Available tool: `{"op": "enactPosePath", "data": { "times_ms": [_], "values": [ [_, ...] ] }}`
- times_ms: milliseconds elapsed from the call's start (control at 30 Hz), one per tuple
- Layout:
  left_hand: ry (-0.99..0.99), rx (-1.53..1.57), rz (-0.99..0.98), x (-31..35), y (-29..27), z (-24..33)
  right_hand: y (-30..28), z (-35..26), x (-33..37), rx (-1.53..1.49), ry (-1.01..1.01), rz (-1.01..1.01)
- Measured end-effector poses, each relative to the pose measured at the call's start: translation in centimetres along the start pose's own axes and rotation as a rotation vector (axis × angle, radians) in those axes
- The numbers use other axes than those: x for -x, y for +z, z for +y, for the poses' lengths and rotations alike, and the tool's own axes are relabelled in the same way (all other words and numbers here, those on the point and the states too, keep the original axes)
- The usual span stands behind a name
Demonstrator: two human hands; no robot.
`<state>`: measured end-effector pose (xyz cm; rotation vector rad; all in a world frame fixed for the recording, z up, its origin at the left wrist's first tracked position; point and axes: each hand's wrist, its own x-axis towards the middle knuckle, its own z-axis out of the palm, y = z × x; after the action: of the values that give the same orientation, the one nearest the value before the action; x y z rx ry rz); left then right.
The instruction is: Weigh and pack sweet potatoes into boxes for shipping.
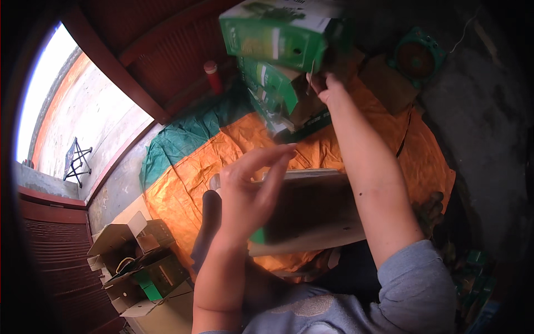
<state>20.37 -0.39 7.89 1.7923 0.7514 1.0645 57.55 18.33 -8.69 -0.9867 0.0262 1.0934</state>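
My right arm reaches far forward. Its hand (326, 89) has bent fingers at the lower edge of a green and white cardboard box (272, 42), which looks smeared by motion. Just beneath sits a second green box (267, 83) with a loose flap, on top of more green packaging. My left hand (253, 181) hangs empty in the middle, thumb and fingers apart. Under it, close to my lap, lies a wide piece with a dark surface and a brown cardboard edge (311, 245). My left hand and forearm cover part of it.
An orange and green tarpaulin (183, 186) covers the floor. Opened cardboard boxes (161, 273) are heaped at the near left. A red bottle (212, 77) stands by the dark red door (167, 50). A round green-rimmed object (416, 58) lies far right; a folding stool (77, 161) stands outside.
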Motion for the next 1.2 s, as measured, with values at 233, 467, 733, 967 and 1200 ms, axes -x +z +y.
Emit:
{"op": "enactPosePath", "data": {
  "times_ms": [233,467,733,967,1200],
  "values": [
    [0.02,-0.01,0.01,0.6,-0.8,-0.1,3.5,6.9,2.2,0.21,0.103,0.046],
    [0.021,0.028,-0.02,0.0,0.4,0.4,3.4,5.6,3.6,0.602,0.116,0.154],
    [0.026,-0.06,-0.023,1.1,0.6,0.7,2.6,-1.0,13.0,1.372,-0.02,-0.153],
    [0.016,0.109,-0.027,1.4,1.2,-2.3,-10.3,-12.6,28.3,1.093,-0.31,-0.377],
    [0.042,0.065,0.002,1.6,2.7,-3.1,-44.2,-10.1,37.2,1.062,-0.504,0.464]
  ]
}}
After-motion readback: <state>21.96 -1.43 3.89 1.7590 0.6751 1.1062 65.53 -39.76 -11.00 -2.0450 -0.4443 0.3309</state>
